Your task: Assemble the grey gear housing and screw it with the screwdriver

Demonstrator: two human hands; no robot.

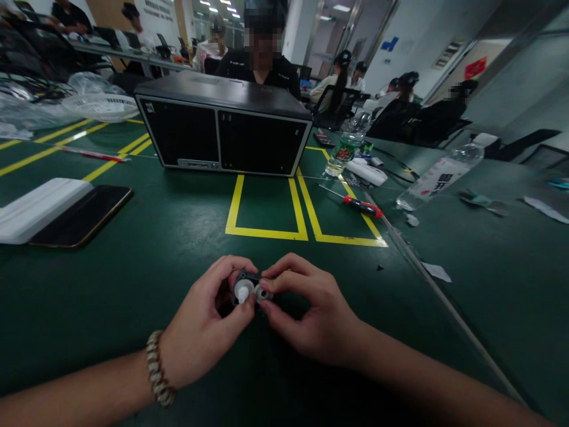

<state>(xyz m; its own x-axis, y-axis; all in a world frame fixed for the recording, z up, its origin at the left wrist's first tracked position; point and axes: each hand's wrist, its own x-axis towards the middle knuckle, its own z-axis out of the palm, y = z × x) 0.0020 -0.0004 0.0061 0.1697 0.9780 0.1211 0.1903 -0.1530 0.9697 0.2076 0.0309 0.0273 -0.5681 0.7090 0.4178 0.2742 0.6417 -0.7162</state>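
A small dark grey part with a white round knob and a smaller silvery round piece on its face sits between both hands, just above the green table mat. My left hand grips its left side, thumb under the white knob, fingers curled over the top. My right hand pinches its right side with thumb and forefinger. A beaded bracelet circles my left wrist.
A black computer case lies at the back, a person seated behind it. A red-handled screwdriver and two water bottles lie right. A phone and white foam block lie left. Yellow tape boxes mark the mat.
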